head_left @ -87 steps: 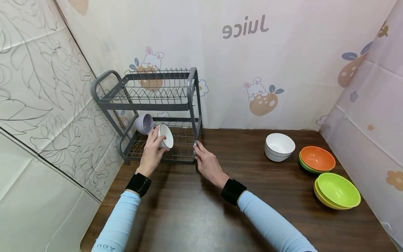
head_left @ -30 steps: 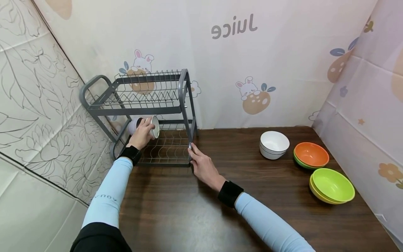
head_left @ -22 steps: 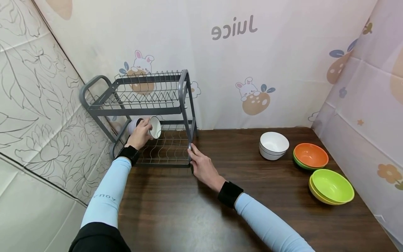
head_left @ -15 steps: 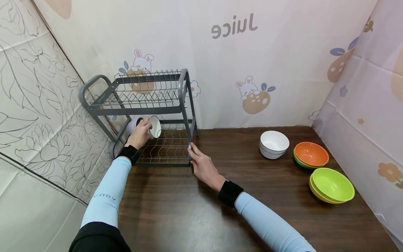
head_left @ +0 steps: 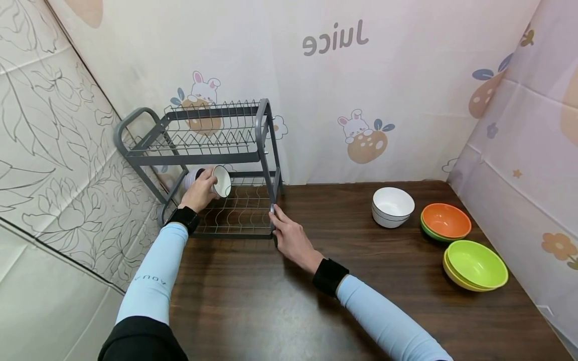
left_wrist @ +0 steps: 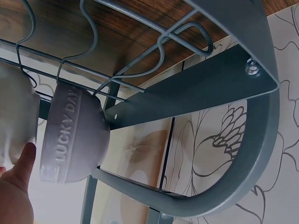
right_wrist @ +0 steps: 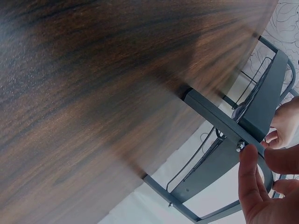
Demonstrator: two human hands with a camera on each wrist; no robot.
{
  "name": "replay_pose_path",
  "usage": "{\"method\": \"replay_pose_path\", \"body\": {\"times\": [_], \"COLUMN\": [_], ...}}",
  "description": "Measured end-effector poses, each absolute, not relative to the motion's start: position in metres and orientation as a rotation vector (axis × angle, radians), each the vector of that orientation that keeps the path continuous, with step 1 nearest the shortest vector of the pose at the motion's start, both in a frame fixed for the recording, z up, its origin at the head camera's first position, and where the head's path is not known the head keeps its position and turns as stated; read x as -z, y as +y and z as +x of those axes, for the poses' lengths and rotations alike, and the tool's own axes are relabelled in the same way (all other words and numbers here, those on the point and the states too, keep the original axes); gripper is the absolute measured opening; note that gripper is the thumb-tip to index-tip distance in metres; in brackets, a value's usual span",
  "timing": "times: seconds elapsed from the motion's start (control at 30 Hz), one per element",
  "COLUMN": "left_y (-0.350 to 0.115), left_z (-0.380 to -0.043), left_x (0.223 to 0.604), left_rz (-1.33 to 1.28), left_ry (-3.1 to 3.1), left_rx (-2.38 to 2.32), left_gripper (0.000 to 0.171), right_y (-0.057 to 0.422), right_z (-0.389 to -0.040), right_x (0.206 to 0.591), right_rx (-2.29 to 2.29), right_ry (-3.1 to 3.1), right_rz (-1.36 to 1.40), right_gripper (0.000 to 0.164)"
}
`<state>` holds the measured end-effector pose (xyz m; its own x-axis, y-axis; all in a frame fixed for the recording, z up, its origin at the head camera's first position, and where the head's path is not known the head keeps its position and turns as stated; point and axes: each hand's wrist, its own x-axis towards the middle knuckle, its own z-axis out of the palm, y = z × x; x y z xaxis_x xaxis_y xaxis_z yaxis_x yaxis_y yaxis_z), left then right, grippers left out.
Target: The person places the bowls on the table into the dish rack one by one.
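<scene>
My left hand (head_left: 198, 194) holds a white bowl (head_left: 223, 181) tipped on its side in the lower tier of a grey two-tier dish rack (head_left: 194, 159). The bowl's mouth faces right, and a dark line runs round its rim. Just left of it, a lavender bowl (left_wrist: 74, 133) with raised "LUCKY DAY" lettering also stands on its side against the rack's end. In the left wrist view, a fingertip presses on the white bowl's outside. My right hand (head_left: 295, 241) grips the rack's front right post, thumb and fingers on either side of the bar in the right wrist view.
On the right of the brown wooden table (head_left: 325, 321) stand stacked white bowls (head_left: 393, 206), an orange bowl (head_left: 446, 221) nested in a green one, and a lime bowl (head_left: 477, 265) nested in a yellow one. Patterned cloth walls (head_left: 316, 100) close off the back and sides.
Since the oldest frame, my left hand has carried the white bowl left and deeper into the lower tier, beside the lavender one. Over the last half second, both hands stay almost still.
</scene>
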<state>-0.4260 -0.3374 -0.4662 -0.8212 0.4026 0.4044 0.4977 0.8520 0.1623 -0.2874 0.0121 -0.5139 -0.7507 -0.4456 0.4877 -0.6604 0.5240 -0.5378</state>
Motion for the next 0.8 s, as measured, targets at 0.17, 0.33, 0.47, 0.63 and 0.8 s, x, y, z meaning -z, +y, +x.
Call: {"method": "replay_pose_path", "body": {"times": [0.17,0.33,0.47,0.63,0.8], "left_y": [-0.336,-0.334,-0.326,-0.289,-0.236], "left_z": [-0.426,-0.422,-0.413,-0.377,-0.316], "left_x": [0.465,0.462,0.456,0.450,0.457], "left_rz": [-0.663,-0.613,-0.499,-0.400,-0.429], "left_ry": [-2.681,-2.720,-2.707,-2.525,-2.405], "left_rx": [0.365,0.338,0.282,0.357,0.462], "left_gripper": [0.047,0.063,0.073,0.056,0.028], "right_y": [0.013,0.013,0.015,0.024,0.037], "right_z": [-0.287,-0.288,-0.288,-0.283,-0.272], "right_x": [0.513,0.513,0.510,0.510,0.512], "right_rx": [-1.060,-1.047,-1.047,-1.082,-1.047], "right_ry": [-2.473,-2.485,-2.492,-2.489,-2.459], "right_rz": [0.919,0.920,0.898,0.824,0.830], "right_gripper": [0.054,0.053,0.051,0.046,0.029]}}
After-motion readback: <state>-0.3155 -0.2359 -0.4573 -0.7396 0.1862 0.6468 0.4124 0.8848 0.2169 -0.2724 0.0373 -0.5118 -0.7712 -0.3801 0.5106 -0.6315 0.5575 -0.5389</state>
